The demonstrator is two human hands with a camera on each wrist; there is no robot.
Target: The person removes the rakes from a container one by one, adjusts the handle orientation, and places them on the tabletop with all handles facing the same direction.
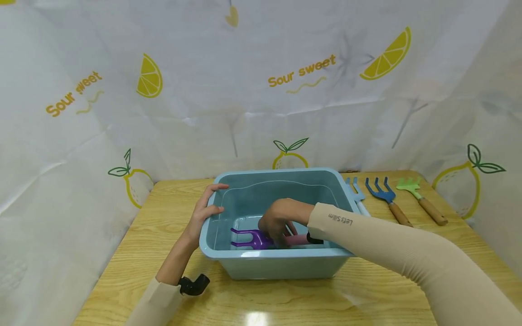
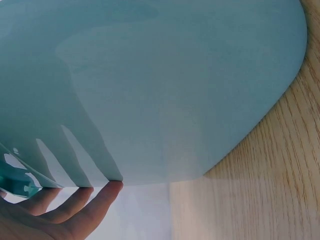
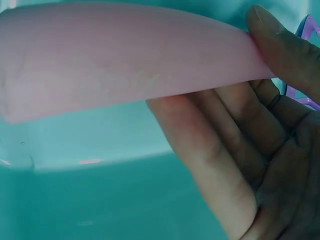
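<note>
A light blue plastic basin [image 1: 281, 267] stands on the wooden table. My left hand [image 1: 202, 217] grips its left rim, with two digits over the top. In the left wrist view, other fingers [image 2: 95, 207] press the basin's outer wall [image 2: 165, 100]. My right hand [image 1: 279, 222] reaches down inside the basin. It pinches the pink handle [image 3: 125, 57] of a garden hand fork between thumb and fingers. The fork's purple tined head [image 1: 257, 239] points left, low inside the basin.
Right of the basin lie a light blue hand fork [image 1: 355, 190], partly hidden by the rim, a dark blue hand fork [image 1: 383, 194] with a wooden handle, and a green hand rake [image 1: 409, 186]. A lemon-print sheet [image 1: 204, 136] hangs behind the table [image 1: 142, 262].
</note>
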